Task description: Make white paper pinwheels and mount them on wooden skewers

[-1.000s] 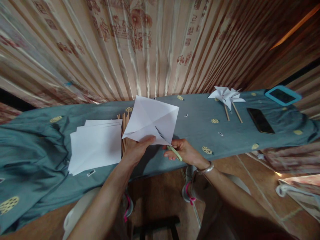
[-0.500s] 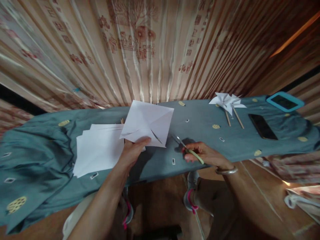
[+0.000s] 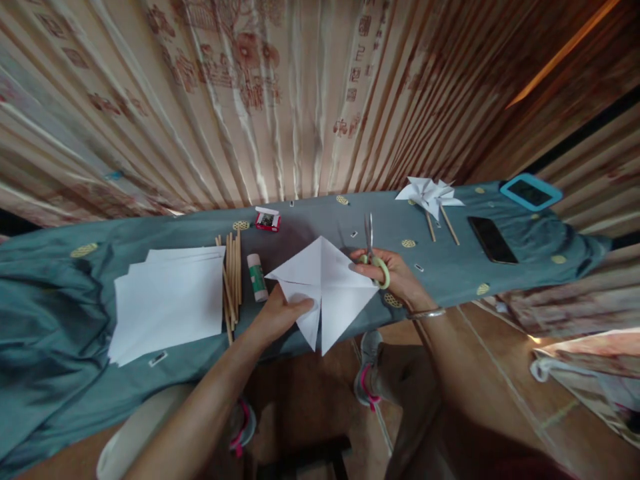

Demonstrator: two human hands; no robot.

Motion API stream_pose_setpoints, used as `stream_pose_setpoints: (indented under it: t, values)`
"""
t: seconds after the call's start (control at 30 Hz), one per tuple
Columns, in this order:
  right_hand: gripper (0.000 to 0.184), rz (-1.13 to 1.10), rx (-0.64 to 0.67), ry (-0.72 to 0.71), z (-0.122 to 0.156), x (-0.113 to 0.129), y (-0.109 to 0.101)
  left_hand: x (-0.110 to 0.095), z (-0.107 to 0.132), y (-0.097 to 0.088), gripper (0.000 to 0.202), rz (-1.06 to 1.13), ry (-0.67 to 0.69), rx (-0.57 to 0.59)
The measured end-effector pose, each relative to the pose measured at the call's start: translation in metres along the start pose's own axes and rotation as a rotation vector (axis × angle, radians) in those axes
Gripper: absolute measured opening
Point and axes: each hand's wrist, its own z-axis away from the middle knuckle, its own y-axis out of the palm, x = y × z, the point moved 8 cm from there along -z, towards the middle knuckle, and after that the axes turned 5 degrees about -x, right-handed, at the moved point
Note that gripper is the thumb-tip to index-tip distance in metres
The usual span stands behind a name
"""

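Note:
A square of white paper [image 3: 345, 300], creased along its diagonals and slit in from corners, hangs point-down over the table's front edge. My left hand [image 3: 285, 312] pinches its left side, thumb on top. At the paper's right corner is my right hand [image 3: 387, 270], which grips scissors [image 3: 375, 257] with pale green handles, the blades pointing up and away from the paper. Thumb and fingers of that hand also seem to touch the paper's edge. Just left of the paper stands a glue stick [image 3: 257, 277] with a green label, lying on the cloth.
Wooden sticks [image 3: 233, 277] lie beside a stack of white paper [image 3: 170, 300] on the left. Behind is a small red open box [image 3: 268, 219]. To the right are paper pinwheels [image 3: 431, 195] on sticks, a phone [image 3: 493, 240] and a blue-framed device [image 3: 531, 192]. A curtain [image 3: 300, 100] hangs behind the table.
The paper has turned and moved lower, and my right hand has come up to its right corner. The scissors now point upward. The glue stick and red box have come into sight.

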Motion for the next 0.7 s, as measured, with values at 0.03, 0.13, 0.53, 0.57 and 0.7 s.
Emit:
stream_pose_setpoints:
  t: [0.03, 0.13, 0.53, 0.57, 0.7]
  values:
    - [0.039, -0.017, 0.029, 0.049, 0.001, -0.004, 0.004, 0.001, 0.0, 0.002, 0.027, 0.002, -0.023, 0.023]
    - [0.041, -0.054, 0.069, 0.141, 0.003, -0.012, 0.013, 0.001, -0.002, 0.004, 0.033, 0.086, -0.088, 0.046]
    - [0.036, -0.397, -0.339, 0.033, -0.013, -0.022, 0.028, -0.029, -0.005, 0.008, 0.044, 0.709, -0.128, 0.114]
    - [0.036, -0.392, -0.329, 0.027, -0.014, -0.022, 0.033, -0.028, -0.006, 0.007, 0.045, 0.667, -0.102, 0.091]
    - [0.039, -0.301, -0.278, 0.014, -0.015, -0.022, 0.052, -0.019, -0.011, -0.001, 0.049, 0.466, -0.051, -0.086]
